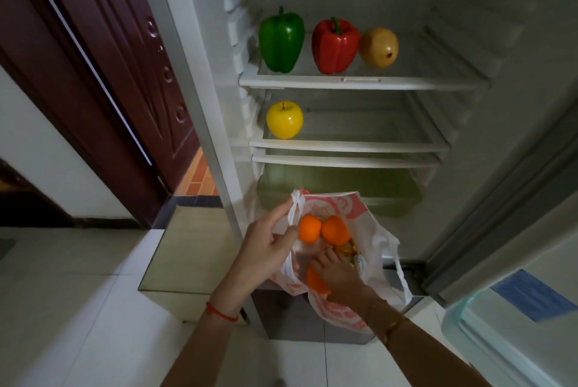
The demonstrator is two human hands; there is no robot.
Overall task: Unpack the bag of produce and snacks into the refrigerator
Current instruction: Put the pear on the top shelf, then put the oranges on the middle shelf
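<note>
A white and pink plastic bag (369, 302) hangs open in front of the fridge's lower part. My left hand (266, 249) grips its left rim and handle. My right hand (336, 274) reaches inside, fingers down among the contents; what it touches is hidden. Two oranges (310, 228) lie side by side in the bag, and a third orange piece (316, 283) shows by my right wrist. On the top shelf (359, 83) stand a green pepper (281, 39), a red pepper (335, 45) and a yellow-brown round fruit (379, 47). A yellow apple (284, 119) sits on the middle shelf (350, 146).
The fridge door (513, 317) stands open at the right. A lower shelf and a clear crisper drawer (337, 186) lie under the apple's shelf. A dark wooden door (103, 73) is at the left, and a pale box (184, 249) stands on the tiled floor beside the fridge.
</note>
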